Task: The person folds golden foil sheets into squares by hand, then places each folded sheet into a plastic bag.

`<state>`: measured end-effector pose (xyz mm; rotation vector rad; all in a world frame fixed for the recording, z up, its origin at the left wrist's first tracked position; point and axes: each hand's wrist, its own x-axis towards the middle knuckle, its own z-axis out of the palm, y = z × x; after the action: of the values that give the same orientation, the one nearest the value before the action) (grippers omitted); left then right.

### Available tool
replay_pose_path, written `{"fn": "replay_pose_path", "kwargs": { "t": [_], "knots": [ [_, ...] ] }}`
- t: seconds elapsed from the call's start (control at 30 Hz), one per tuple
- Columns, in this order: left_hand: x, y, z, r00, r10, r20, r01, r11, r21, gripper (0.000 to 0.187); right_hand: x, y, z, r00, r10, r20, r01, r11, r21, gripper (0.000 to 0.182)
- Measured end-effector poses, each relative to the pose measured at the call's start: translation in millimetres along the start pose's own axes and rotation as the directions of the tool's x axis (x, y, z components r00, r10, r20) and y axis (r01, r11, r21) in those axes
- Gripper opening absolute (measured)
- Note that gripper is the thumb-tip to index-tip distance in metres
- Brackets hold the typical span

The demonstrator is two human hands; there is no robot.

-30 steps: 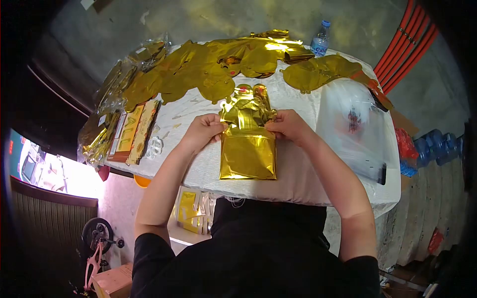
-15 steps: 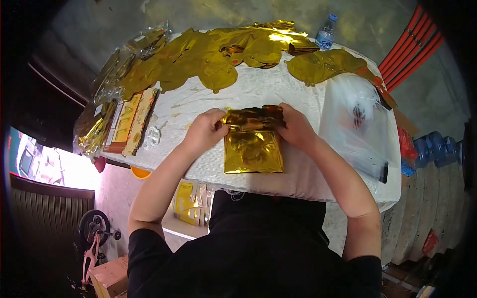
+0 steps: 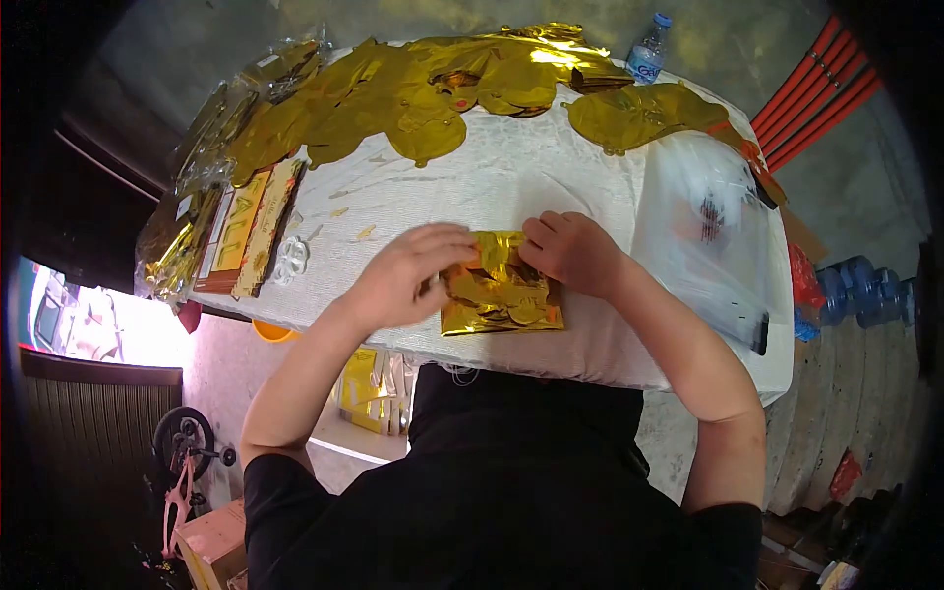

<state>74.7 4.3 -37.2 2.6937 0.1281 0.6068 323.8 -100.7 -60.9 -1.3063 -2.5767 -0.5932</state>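
A shiny gold foil packet (image 3: 503,295) lies flat near the table's front edge, with smaller gold foil pieces on its face. My left hand (image 3: 408,275) is over the packet's left side, thumb and fingers apart, and nothing shows between them. At the packet's upper right corner rests my right hand (image 3: 570,253), its fingers curled down on the foil; what they hold, if anything, is hidden.
Gold foil balloons (image 3: 423,133) spread along the table's back. Clear plastic bags (image 3: 703,226) lie at the right, printed cards (image 3: 246,231) and white ribbon (image 3: 290,260) at the left. A water bottle (image 3: 646,54) stands at the far edge of the white table (image 3: 393,197).
The raised dark-looking upper part of the foil now lies down on the packet. My left hand has let go and opened; my right hand has curled over the upper right corner.
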Motion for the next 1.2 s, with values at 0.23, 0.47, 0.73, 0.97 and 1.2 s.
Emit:
{"fn": "replay_pose_path", "kwargs": {
  "t": [0.23, 0.47, 0.73, 0.97, 1.2],
  "knots": [
    [-15, 23, 8, 0.996, -0.008, 0.093, 0.012, 0.999, -0.044, 0.046, 4, -1, -5, 0.999, -0.021, 0.039, 0.024, 0.998, -0.065, 0.011],
    [-16, 25, 8, 0.994, -0.034, 0.106, 0.039, 0.998, -0.046, 0.045, -3, 5, -19, 0.998, 0.036, 0.044, -0.035, 0.999, -0.017, 0.017],
    [-16, 28, 9, 0.991, -0.049, 0.123, 0.052, 0.999, -0.014, 0.044, 18, -44, -30, 0.919, 0.39, 0.06, -0.372, 0.804, 0.464, 0.041],
    [-18, 31, 7, 0.979, -0.092, 0.18, 0.099, 0.995, -0.033, 0.047, 10, -48, -12, 0.876, 0.349, 0.335, -0.467, 0.79, 0.399, 0.061],
    [-21, 33, 4, 0.957, -0.126, 0.26, 0.136, 0.991, -0.019, 0.054, 9, -51, -12, 0.889, 0.344, 0.302, -0.441, 0.822, 0.361, 0.067]
  ]
}}
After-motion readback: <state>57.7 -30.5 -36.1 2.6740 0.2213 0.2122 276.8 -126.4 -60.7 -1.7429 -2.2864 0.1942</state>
